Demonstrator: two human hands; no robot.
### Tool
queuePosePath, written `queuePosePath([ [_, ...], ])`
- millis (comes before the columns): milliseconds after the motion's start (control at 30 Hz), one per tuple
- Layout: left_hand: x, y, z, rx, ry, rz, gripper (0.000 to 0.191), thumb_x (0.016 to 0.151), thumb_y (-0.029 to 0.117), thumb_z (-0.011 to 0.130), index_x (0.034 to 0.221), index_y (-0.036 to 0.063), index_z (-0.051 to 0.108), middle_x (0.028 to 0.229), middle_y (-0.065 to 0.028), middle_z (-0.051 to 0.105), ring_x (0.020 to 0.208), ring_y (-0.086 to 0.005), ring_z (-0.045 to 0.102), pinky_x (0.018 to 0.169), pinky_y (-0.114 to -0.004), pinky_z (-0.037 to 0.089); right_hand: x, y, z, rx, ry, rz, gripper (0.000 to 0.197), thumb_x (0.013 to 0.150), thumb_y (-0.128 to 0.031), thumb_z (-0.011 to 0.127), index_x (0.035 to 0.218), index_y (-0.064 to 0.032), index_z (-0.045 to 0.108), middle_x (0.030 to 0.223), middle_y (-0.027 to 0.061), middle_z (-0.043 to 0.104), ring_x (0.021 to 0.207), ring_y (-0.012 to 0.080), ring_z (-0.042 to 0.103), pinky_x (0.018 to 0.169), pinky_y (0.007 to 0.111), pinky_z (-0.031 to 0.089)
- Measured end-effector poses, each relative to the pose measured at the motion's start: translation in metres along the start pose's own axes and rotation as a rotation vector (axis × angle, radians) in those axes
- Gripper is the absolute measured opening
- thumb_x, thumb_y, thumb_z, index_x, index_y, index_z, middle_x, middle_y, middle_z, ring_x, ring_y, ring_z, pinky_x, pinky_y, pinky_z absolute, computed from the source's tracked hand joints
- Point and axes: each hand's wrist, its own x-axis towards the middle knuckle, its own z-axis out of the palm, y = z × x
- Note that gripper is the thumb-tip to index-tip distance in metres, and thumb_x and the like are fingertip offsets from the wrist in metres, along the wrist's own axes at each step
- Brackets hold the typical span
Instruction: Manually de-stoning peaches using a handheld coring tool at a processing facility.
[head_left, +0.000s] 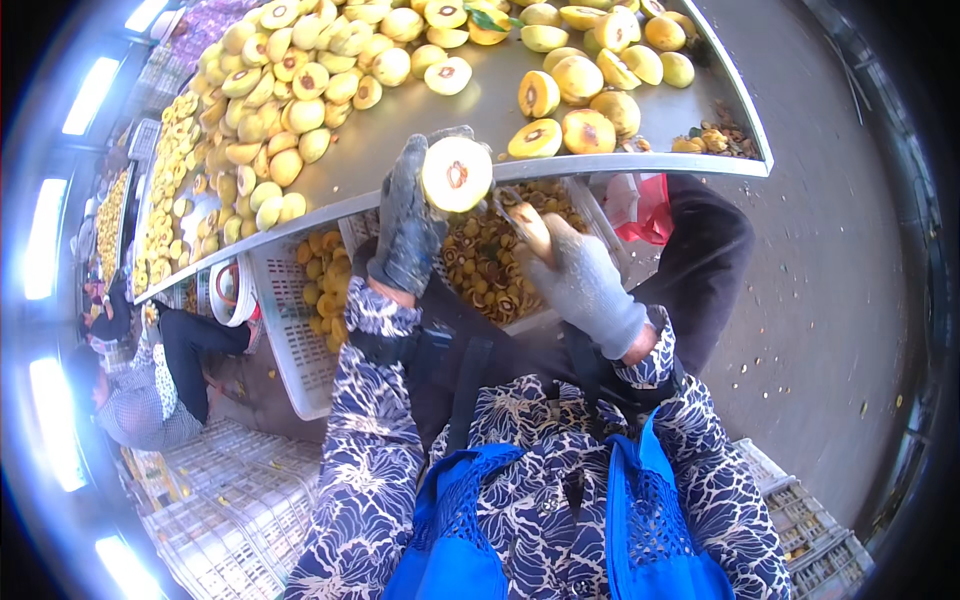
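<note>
In a dark, stained glove, my left hand (409, 217) grips a halved yellow peach (454, 176), its pale cut face with the reddish-brown centre turned up. My right hand (589, 281), in a grey knit glove, is closed around the wooden handle of a pitting tool (531, 229). The tool's thin metal loop sits just right of the fruit; whether it touches cannot be told. Both hands are at the near rim of a metal-topped table (487, 112). Below them a crate (611, 232) holds many pits and fruit scraps (495, 270).
Piled peach halves (300, 90) cover the table's left; more halves (581, 82) lie at right beside scraps (716, 139). Left of my legs stands a white crate (300, 375) of peach halves. Another person (157, 390) sits further left, near stacked crates (232, 510). A red bag (649, 210) hangs underneath.
</note>
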Motion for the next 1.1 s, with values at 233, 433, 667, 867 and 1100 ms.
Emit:
queuePosePath([
  [233,-0.041,0.042,0.015,-0.346,0.291,-0.130,0.051,0.104,0.036,0.030,0.112,-0.0047,0.060,0.106,-0.0139,0.066,0.097,-0.0200,0.064,0.088,-0.031,0.051,0.005,-0.020,0.021,-0.265,0.051,-0.141,0.026,0.083,-0.022,0.066,0.094,-0.0067,0.048,0.065,0.0164,0.062,0.063,0.0350,0.064,0.056,0.045,0.050],
  [433,-0.050,0.045,0.022,-0.513,0.368,-0.166,0.048,0.103,0.035,0.036,0.107,-0.0052,0.061,0.103,-0.0138,0.066,0.094,-0.0204,0.064,0.085,-0.032,0.052,-0.004,-0.016,0.025,-0.319,0.040,-0.162,0.027,0.083,-0.021,0.066,0.094,-0.0053,0.047,0.063,0.0161,0.061,0.062,0.0352,0.064,0.055,0.045,0.050],
  [667,-0.051,0.008,0.024,0.305,0.396,0.284,0.038,0.101,0.028,0.042,0.105,-0.0051,0.060,0.097,-0.0136,0.066,0.086,-0.0208,0.065,0.079,-0.033,0.055,-0.008,-0.010,0.026,-0.291,0.003,-0.165,0.024,0.081,-0.016,0.065,0.094,-0.0049,0.048,0.064,0.0170,0.061,0.061,0.0359,0.063,0.055,0.045,0.049],
  [867,-0.052,0.049,0.018,-0.111,0.186,0.040,0.053,0.103,0.040,0.034,0.109,-0.0071,0.058,0.093,-0.0170,0.067,0.084,-0.0251,0.067,0.077,-0.035,0.055,-0.012,-0.024,0.006,0.289,-0.226,-0.017,0.016,0.084,-0.015,0.062,0.094,-0.0038,0.058,0.061,0.0084,0.058,0.050,0.0211,0.058,0.047,0.033,0.044],
  [1100,-0.043,0.049,0.012,-0.675,0.103,-0.096,0.063,0.101,0.048,0.031,0.103,-0.0065,0.063,0.090,-0.0167,0.068,0.078,-0.0240,0.068,0.072,-0.034,0.056,-0.018,-0.018,-0.014,0.321,-0.504,0.162,0.019,0.086,-0.017,0.063,0.097,-0.0023,0.061,0.064,0.0006,0.058,0.054,0.0111,0.055,0.052,0.027,0.045],
])
